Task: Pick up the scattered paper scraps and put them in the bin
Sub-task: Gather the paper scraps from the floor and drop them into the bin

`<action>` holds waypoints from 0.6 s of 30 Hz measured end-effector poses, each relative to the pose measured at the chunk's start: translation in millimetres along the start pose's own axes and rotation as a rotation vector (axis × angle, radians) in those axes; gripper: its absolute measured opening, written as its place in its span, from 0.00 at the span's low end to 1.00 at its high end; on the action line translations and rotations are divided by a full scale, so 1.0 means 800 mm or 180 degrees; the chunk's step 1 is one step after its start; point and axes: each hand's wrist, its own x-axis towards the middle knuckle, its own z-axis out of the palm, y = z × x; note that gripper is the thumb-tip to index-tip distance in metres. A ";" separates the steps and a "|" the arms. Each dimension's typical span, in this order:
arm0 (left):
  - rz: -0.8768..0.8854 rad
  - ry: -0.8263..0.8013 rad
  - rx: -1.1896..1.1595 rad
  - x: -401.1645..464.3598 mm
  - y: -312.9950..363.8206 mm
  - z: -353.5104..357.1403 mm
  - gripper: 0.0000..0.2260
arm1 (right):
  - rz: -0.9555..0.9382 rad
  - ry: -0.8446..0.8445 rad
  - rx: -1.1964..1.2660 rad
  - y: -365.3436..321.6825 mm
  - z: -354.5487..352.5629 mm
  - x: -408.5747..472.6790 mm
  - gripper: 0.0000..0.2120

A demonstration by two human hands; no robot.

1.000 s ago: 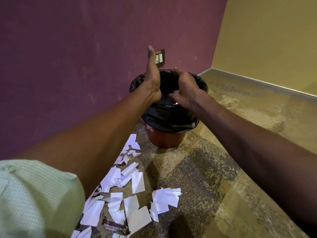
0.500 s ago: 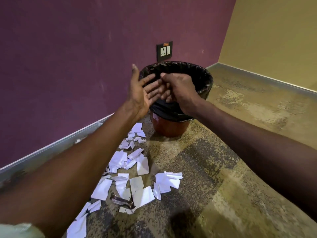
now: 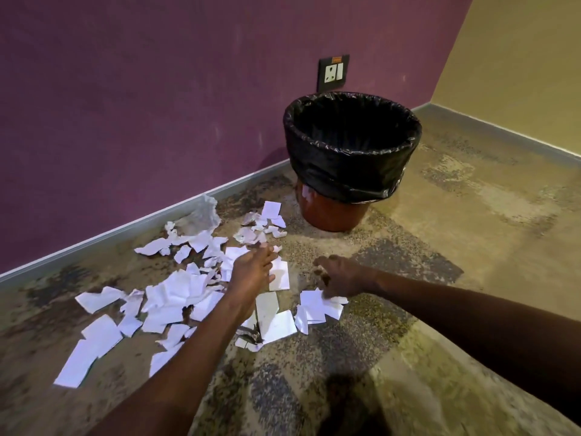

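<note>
The paper scraps (image 3: 176,297) lie spread along the carpet by the wall, so I reach low. My left hand (image 3: 251,272) hovers flat over them, fingers loose and holding nothing. My right hand (image 3: 338,278) curls over a small white pile; whether it pinches a piece yet, I cannot tell. The bin (image 3: 352,158) stands beyond, mouth open.

Left hand (image 3: 251,272) and right hand (image 3: 338,278) no longer over the bin (image 3: 352,146), now low above the paper scraps (image 3: 176,294) on the floor. Left fingers spread flat; right fingers curled downward, touching a scrap.
</note>
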 end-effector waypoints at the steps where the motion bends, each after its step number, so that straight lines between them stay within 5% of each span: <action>1: -0.0050 0.0044 0.0048 -0.002 -0.009 0.000 0.12 | -0.0109 -0.0099 -0.0206 0.002 0.011 -0.001 0.42; 5: -0.0255 0.0101 0.0046 -0.009 -0.036 0.001 0.10 | -0.0428 -0.0370 -0.0544 0.006 0.036 -0.008 0.46; 12: -0.0424 0.0037 0.0101 -0.023 -0.074 0.005 0.10 | -0.0605 0.0263 -0.0357 0.006 0.063 -0.016 0.34; 18: -0.0432 -0.0183 0.0253 -0.035 -0.088 0.014 0.07 | -0.0614 0.0632 0.0001 0.007 0.064 -0.019 0.13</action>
